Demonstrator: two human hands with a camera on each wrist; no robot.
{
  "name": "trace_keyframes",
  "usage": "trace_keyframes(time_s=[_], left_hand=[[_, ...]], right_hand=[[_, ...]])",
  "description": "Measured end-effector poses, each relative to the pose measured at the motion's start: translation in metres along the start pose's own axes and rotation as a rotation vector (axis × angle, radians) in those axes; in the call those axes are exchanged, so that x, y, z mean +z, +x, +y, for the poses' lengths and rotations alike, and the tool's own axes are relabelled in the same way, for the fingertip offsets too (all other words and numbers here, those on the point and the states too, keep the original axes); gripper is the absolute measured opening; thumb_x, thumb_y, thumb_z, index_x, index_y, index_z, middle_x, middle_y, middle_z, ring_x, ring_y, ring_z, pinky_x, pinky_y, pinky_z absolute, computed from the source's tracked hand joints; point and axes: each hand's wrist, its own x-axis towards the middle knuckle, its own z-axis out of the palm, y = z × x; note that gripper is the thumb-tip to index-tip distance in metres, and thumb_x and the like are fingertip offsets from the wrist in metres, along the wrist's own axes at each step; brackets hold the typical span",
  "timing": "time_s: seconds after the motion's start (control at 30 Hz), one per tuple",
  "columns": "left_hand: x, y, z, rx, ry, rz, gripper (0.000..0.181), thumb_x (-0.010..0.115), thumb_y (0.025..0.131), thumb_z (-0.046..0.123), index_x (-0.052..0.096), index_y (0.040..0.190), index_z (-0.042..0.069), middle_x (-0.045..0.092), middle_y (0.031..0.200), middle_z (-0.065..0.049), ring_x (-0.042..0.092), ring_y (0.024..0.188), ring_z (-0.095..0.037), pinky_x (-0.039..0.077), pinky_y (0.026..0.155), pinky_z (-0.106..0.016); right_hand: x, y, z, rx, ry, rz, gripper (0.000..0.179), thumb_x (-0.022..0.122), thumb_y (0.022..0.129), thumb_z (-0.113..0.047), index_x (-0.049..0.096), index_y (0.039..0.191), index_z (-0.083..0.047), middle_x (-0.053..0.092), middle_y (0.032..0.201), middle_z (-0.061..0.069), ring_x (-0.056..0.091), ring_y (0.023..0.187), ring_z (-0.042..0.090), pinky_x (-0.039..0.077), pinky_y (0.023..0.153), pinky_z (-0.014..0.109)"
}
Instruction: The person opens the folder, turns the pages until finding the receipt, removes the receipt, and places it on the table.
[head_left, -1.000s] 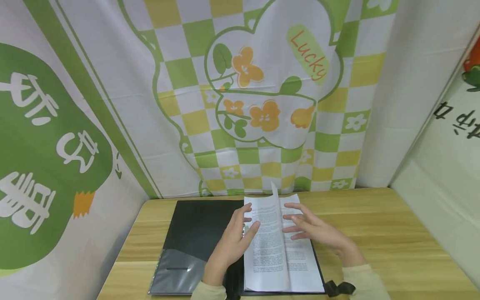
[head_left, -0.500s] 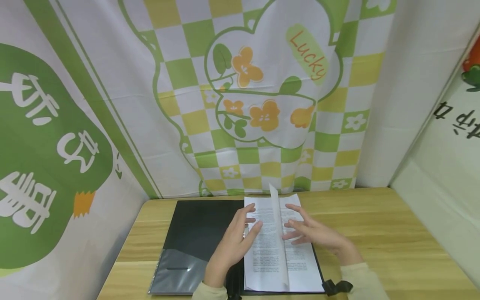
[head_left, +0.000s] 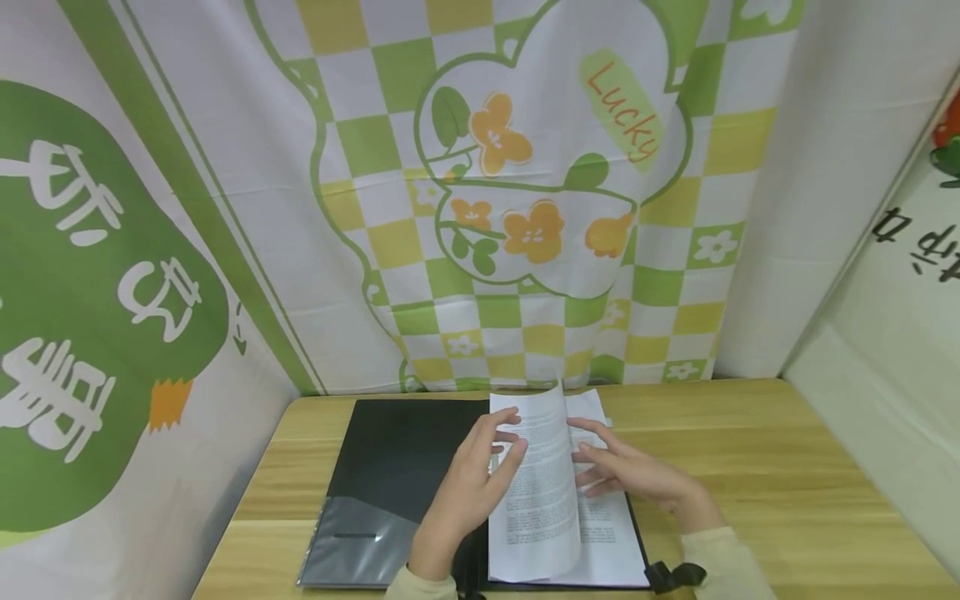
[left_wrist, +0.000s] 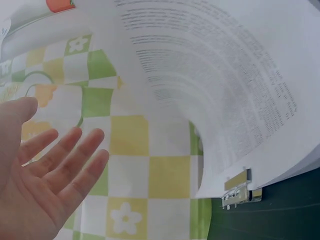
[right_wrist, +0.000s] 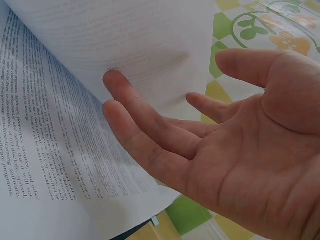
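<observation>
A printed sheet [head_left: 536,508] rises in a curve from a stack of printed pages [head_left: 609,546] in a black folder [head_left: 412,442]. My right hand [head_left: 637,473] has its fingers spread, fingertips along the lifted sheet's right edge. In the right wrist view the fingertips [right_wrist: 117,82] overlap the sheet's underside, palm turned up. My left hand [head_left: 468,483] hovers over the left side of the pages, fingers relaxed and apart, with nothing in them. The left wrist view shows a metal clip [left_wrist: 239,189] at the paper's corner, beside the dark cover.
The folder lies spread on a wooden table [head_left: 750,467]; its left cover has a clear pocket [head_left: 360,537]. Printed cloth [head_left: 525,333] hangs behind the table, with white sheeting on both sides. Black straps [head_left: 675,577] circle the wrists.
The raised sheet stood nearly edge-on half a second ago and now spreads as a broad curve over the left part of the stack. Both hands have barely moved; the view has shifted slightly.
</observation>
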Motion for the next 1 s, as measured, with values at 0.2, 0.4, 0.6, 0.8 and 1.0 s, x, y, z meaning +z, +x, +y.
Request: trace_keyframes(time_s=[0.2, 0.4, 0.6, 0.8, 1.0], left_hand=[[0.007, 0.001, 0.005, 0.062, 0.015, -0.037, 0.041, 0.050, 0.113, 0.037, 0.047, 0.151, 0.020, 0.056, 0.145, -0.001, 0.068, 0.117, -0.018, 0.059, 0.096, -0.040], [0.011, 0.001, 0.011, 0.101, 0.014, -0.048, 0.038, 0.051, 0.113, 0.035, 0.050, 0.150, 0.023, 0.054, 0.148, 0.002, 0.066, 0.118, -0.016, 0.059, 0.094, -0.040], [0.013, 0.001, 0.015, 0.156, 0.019, -0.042, 0.036, 0.051, 0.114, 0.032, 0.054, 0.148, 0.022, 0.054, 0.151, 0.003, 0.067, 0.116, -0.015, 0.060, 0.090, -0.036], [0.013, 0.000, 0.018, 0.195, 0.030, -0.025, 0.038, 0.052, 0.113, 0.030, 0.057, 0.148, 0.015, 0.054, 0.152, 0.001, 0.069, 0.114, -0.019, 0.059, 0.089, -0.031], [0.014, 0.000, 0.019, 0.247, 0.041, -0.003, 0.036, 0.051, 0.113, 0.027, 0.057, 0.147, 0.014, 0.054, 0.152, -0.004, 0.070, 0.110, -0.021, 0.060, 0.087, -0.029]], right_hand=[[0.003, -0.004, -0.007, -0.017, -0.007, 0.009, 0.065, 0.043, 0.116, -0.034, 0.013, 0.168, -0.013, 0.036, 0.154, 0.044, 0.067, 0.118, 0.038, 0.055, 0.101, 0.054], [0.005, -0.005, -0.011, -0.048, -0.022, -0.007, 0.061, 0.041, 0.116, -0.032, 0.014, 0.169, -0.014, 0.034, 0.155, 0.044, 0.066, 0.120, 0.038, 0.055, 0.101, 0.056], [0.009, -0.003, -0.012, -0.055, -0.010, -0.032, 0.061, 0.042, 0.116, -0.031, 0.015, 0.169, -0.015, 0.035, 0.157, 0.042, 0.067, 0.120, 0.037, 0.057, 0.099, 0.051], [0.012, -0.002, -0.012, -0.085, -0.006, -0.061, 0.060, 0.040, 0.117, -0.030, 0.013, 0.169, -0.014, 0.036, 0.157, 0.041, 0.065, 0.122, 0.042, 0.057, 0.100, 0.052], [0.014, -0.001, -0.012, -0.103, -0.006, -0.093, 0.058, 0.036, 0.117, -0.028, 0.012, 0.169, -0.014, 0.040, 0.158, 0.036, 0.065, 0.123, 0.042, 0.054, 0.102, 0.057]])
